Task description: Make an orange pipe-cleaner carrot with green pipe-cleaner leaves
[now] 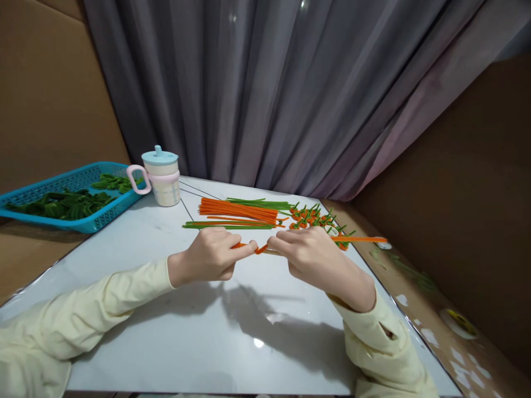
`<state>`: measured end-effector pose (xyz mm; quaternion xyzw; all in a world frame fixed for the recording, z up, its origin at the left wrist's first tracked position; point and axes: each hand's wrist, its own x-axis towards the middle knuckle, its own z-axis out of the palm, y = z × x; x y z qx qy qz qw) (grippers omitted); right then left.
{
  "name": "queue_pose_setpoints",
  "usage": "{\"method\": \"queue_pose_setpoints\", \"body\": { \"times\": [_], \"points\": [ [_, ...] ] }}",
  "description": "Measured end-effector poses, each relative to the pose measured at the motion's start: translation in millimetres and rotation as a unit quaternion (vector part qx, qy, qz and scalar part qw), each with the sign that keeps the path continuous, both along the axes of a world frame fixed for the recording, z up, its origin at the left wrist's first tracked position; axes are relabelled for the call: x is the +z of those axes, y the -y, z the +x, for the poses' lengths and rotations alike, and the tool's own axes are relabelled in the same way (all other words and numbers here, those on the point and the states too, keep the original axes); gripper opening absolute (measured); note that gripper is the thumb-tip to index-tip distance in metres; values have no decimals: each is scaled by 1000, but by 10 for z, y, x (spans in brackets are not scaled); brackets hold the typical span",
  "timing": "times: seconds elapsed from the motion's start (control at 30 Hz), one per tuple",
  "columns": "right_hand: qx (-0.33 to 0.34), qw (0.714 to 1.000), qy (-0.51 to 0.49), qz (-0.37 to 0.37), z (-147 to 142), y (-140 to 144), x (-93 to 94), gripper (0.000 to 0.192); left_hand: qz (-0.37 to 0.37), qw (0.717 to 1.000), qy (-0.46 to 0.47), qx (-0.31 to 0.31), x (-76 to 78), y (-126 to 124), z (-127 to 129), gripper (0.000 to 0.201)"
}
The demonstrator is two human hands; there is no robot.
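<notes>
— What's nearest to the camera?

— Two pale yellow sleeves (103, 307) reaching over the glossy white bench (174, 342). The left hand (209, 257) and right hand (309, 255) are held just above it, close together.

— What are they holding?

— One orange pipe cleaner (260, 249). The left grip is pressed together, pinching its left end; the right grip is closed round it too, and the rest of the strand sticks out past that hand to the right, level over the bench.

— And behind the hands?

— A bundle of orange stems (238, 210) lying flat, with green stems (226, 225) just in front and more green ones behind it. To the right, a cluster of small finished carrots (309, 216), orange with green tops, touching one another.

— Further back?

— A lidded cup (161, 177) with a pink handle stands upright near the bench's far left corner. Just beside it, off the bench edge, a blue basket (33, 193) holds green leaf shapes (62, 203). A grey curtain (290, 94) hangs behind everything.
</notes>
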<state>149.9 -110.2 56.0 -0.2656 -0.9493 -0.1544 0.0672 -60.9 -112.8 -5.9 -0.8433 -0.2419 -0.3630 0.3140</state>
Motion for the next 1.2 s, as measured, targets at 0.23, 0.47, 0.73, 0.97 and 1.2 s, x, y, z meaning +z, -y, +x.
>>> {"method": "queue_pose_setpoints", "body": {
  "times": [0.23,0.47,0.73,0.97,1.2],
  "points": [
    [150,948,-85,-266,64,-383,-60,27,-169,975,44,-140,79,59,15,25],
    [131,899,-148,-391,-12,-361,-75,29,-204,950,142,-191,78,64,38,20],
    [-33,940,-144,-306,-126,-122,-109,26,-185,950,188,-168,64,20,31,19],
    [-91,984,69,-135,-193,78,-164,21,-197,961,196,-12,-63,-90,14,15],
    [-99,990,69,-77,-114,-281,-231,28,-348,936,48,7,-151,-249,-67,23]
  ]
}}
